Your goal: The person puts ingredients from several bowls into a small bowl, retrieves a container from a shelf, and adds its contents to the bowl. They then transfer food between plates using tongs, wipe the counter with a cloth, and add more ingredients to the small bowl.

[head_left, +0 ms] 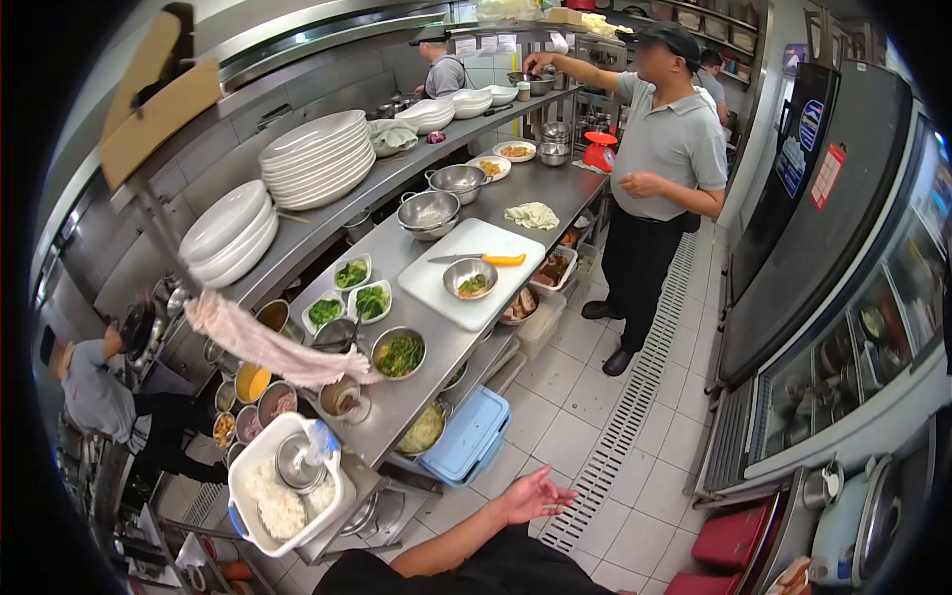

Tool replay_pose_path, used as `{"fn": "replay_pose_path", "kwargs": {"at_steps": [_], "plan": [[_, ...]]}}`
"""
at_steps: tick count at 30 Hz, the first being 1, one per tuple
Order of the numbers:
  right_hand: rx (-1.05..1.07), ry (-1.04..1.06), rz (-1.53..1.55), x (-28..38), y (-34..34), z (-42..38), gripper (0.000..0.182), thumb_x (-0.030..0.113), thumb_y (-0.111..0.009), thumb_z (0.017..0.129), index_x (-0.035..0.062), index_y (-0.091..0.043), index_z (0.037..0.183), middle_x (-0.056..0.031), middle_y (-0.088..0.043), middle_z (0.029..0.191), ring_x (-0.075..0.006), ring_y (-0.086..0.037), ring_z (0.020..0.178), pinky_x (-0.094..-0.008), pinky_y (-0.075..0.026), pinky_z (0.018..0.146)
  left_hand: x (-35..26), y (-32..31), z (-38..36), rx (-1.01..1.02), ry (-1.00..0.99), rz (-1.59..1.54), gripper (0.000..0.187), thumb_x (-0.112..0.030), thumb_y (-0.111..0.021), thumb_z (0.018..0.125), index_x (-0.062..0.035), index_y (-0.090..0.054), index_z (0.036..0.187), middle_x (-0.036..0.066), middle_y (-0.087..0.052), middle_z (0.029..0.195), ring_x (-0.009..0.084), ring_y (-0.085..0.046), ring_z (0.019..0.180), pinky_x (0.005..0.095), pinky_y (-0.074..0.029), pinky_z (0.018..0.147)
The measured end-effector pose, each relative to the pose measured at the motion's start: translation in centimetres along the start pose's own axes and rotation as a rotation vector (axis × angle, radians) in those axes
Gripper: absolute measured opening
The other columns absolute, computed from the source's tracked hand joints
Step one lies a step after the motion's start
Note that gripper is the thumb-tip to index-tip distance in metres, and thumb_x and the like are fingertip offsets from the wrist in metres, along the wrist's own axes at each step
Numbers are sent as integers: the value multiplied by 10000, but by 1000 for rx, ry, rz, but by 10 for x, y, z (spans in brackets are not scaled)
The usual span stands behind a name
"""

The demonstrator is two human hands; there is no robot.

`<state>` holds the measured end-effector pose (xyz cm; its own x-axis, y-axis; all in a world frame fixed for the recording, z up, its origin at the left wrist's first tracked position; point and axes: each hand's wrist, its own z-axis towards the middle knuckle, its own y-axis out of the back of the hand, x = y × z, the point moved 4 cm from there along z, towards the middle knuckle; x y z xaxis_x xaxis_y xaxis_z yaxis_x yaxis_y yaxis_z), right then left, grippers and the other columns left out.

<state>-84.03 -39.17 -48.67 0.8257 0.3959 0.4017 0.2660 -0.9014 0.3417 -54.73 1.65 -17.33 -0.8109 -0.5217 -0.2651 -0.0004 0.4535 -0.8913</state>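
Note:
My left hand (535, 496) is held out over the tiled floor, in front of my dark shirt. Its fingers are apart and loosely bent, with nothing in them. Nearest to it is a blue lidded box (466, 436) under the steel counter (397, 260); the hand does not touch it. My right hand is out of view. On the counter lie a white cutting board (446, 293), an orange-handled knife (504, 260) and a metal bowl of chopped vegetables (471, 282). A white tub of rice (288, 535) stands at the near counter end.
A co-worker (664, 139) in a grey shirt stands at the counter's far end, reaching to a bowl. Another person (99, 387) is at the left. Stacked plates (317, 159) sit on the shelf. A floor drain grate (625, 416) runs beside the fridges (833, 178).

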Motion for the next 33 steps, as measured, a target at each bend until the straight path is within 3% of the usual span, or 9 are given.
{"fn": "replay_pose_path", "kwargs": {"at_steps": [2, 7, 11, 13, 15, 17, 19, 24, 33], "plan": [[-36, -79, 97, 48, 9, -20, 197, 228, -591, 848, 35, -625, 875, -99, -626, 693, -233, -634, 603, -363, -511, 494, -57, -25, 24, 109, -17, 54, 653, -421, -338, 1036, -34, -608, 585, 169, -612, 1250, 264, -573, 1117, 388, -454, 944], [-118, 45, 399, 188, 39, 6, 268, 271, -580, 875, 21, -616, 966, -99, -633, 751, -222, -627, 652, -360, -517, 515, -173, -38, 110, 182, 3, 223, 603, -382, -358, 1035, -32, -643, 635, 164, -623, 1231, 252, -592, 1090, 357, -470, 912], [-70, 266, 617, 290, 60, 73, 330, 305, -570, 897, 10, -609, 1039, -99, -638, 797, -214, -621, 692, -358, -521, 531, -243, -62, 147, -77, 29, 707, 441, -409, -448, 999, -40, -689, 1006, 134, -626, 1220, 189, -629, 995, 321, -486, 843], [-119, 16, 466, 359, 80, 123, 148, 160, -581, 843, 43, -651, 903, -94, -655, 744, -244, -661, 613, -396, -511, 502, -263, -76, 157, -203, -1, 1149, 475, -442, -487, 977, -66, -574, 1254, 116, -620, 1219, 153, -631, 949, 317, -496, 801], [-79, 26, 383, 427, 92, 169, 141, 139, -562, 841, 44, -617, 929, -109, -635, 661, -249, -641, 550, -406, -498, 450, -274, -43, 168, -290, 68, 1279, 552, -431, -529, 950, -101, -444, 1385, 164, -612, 1221, 237, -655, 939, 371, -519, 789], [32, 79, 192, 482, 103, 223, 174, 95, -541, 818, 19, -641, 937, -129, -678, 821, -232, -666, 633, -387, -512, 523, -273, 19, 183, -641, -258, 2015, 489, -356, -537, 928, -80, -499, 1331, 220, -617, 1160, 361, -651, 951, 474, -517, 797], [209, 803, -729, 503, 102, 344, 145, 134, -553, 807, 43, -659, 846, -111, -679, 725, -194, -653, 589, -364, -512, 514, -266, 55, 181, -722, 33, 1843, 485, -317, -554, 903, -76, -509, 1321, 242, -611, 1167, 434, -599, 1033, 505, -484, 887], [149, 528, -424, 720, 128, 296, 241, 189, -517, 855, 4, -653, 781, -108, -644, 615, -192, -609, 490, -327, -467, 419, -246, 27, 161, -883, -88, 1542, 466, -338, -570, 894, -70, -555, 1275, 220, -611, 1200, 393, -575, 1115, 470, -471, 938], [297, 413, -359, 792, 56, 312, 131, 137, -537, 855, 86, -634, 928, -82, -663, 752, -188, -655, 613, -359, -491, 492, -262, 17, 177, -1001, -156, 1462, 433, -343, -550, 907, -103, -568, 1266, 216, -606, 1175, 393, -565, 1121, 467, -468, 932]]}}
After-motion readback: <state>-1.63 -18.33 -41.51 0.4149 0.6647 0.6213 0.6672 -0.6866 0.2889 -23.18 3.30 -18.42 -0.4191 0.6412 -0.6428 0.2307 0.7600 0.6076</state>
